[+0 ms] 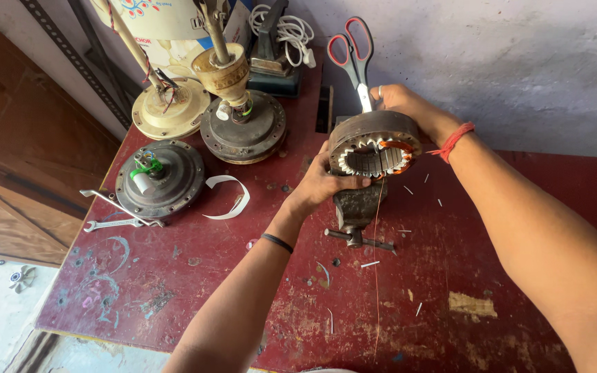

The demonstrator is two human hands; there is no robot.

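Nearest, the worn red counter [174,276] carries scattered white slivers and paint marks. A thin copper wire [377,276] runs from the near edge up toward the stator [374,148]. A small vise [357,211] stands mid-counter, its handle bar pointing near and right. The stator, a rusty metal ring with white-lined slots and an orange coil on its right side, sits just above the vise. The left hand [323,183] grasps the stator's near-left rim, thumb reaching the slots. The right hand [399,97] closes on the far rim from behind; a ring shows on one finger, a red thread on the wrist.

To the left lie two wrenches [115,214] touching a round grey motor housing [160,178], with a curled white strip [229,197] just right of it. Farther off stand two more fan motors [243,124] with rods. Scissors [354,59] with red handles rise behind the stator, near a coiled white cord [288,31] by the wall.
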